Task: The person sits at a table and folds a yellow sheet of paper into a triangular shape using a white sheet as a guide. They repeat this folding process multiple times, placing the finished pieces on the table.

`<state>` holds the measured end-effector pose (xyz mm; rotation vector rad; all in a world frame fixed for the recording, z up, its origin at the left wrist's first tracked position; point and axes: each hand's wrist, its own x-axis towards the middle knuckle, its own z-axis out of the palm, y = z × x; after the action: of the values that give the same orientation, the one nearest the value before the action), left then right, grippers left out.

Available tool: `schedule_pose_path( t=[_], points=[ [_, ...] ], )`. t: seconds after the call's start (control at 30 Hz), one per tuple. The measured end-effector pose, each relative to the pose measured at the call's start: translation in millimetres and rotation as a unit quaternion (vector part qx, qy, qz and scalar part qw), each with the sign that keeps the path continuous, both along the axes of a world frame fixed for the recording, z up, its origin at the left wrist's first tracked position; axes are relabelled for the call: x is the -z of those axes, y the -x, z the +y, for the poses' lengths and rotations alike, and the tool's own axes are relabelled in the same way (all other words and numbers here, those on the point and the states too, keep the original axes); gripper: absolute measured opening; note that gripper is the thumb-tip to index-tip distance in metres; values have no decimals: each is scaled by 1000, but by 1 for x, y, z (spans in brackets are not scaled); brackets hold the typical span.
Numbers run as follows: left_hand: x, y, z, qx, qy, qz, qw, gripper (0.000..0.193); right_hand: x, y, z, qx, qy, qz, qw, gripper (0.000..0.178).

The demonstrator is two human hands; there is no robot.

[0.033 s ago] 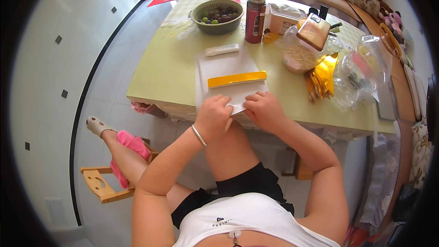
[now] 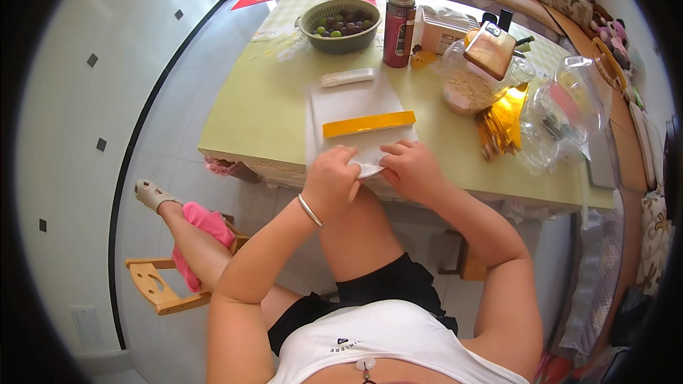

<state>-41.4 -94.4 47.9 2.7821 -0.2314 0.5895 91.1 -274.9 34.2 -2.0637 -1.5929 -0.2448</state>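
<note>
Paper (image 2: 356, 103) in white sheets lies at the near edge of your pale green tabletop (image 2: 256, 114), its front margin curling up between your two hands. Your left hand (image 2: 332, 176) and right hand (image 2: 413, 171) face each other across that margin, the grip of each closed on the paper in a pinch, though the exact contact under your fingertips is hard to make out from overhead. Just beyond your knuckles, a shiny gold strip (image 2: 368, 124) lies crosswise on the sheets, and a slim white object (image 2: 347, 77) rests at their far end. Farther back, a dark green basket (image 2: 334, 44) holds green and purple grapes (image 2: 350, 26), standing left of an upright red flask (image 2: 398, 32); a tissue box (image 2: 441, 34) sits near the flask's right side. To your right, a phone (image 2: 489, 51) rests tilted at the top of a clear jar (image 2: 462, 92), with gold foil sheets (image 2: 506, 117) piled beside it and a clear plastic container (image 2: 569, 114) at the far right. A silver bracelet (image 2: 310, 211) circles your left wrist.
</note>
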Motion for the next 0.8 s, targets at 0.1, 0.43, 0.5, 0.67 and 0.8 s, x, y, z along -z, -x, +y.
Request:
schedule_pose_path(
  t=[0.1, 0.43, 0.5, 0.67, 0.8],
  points=[
    [14, -2, 13, -3, 72, -17, 997, 12, 4, -17, 7, -44, -20, 56, 997, 11],
    [4, -7, 30, -35, 85, 48, 995, 11, -7, -60, 4, -90, 66, 168, 980, 12],
    [11, -10, 32, -36, 60, 19, 997, 12, -8, -60, 5, -93, 64, 173, 978, 10],
    [21, -16, 43, -35, 86, 34, 995, 12, 2, -68, 14, -110, -21, 155, 982, 10],
    [7, -15, 37, -49, 60, 2, 997, 10, 11, -83, 18, -107, -45, 171, 978, 11]
  ],
)
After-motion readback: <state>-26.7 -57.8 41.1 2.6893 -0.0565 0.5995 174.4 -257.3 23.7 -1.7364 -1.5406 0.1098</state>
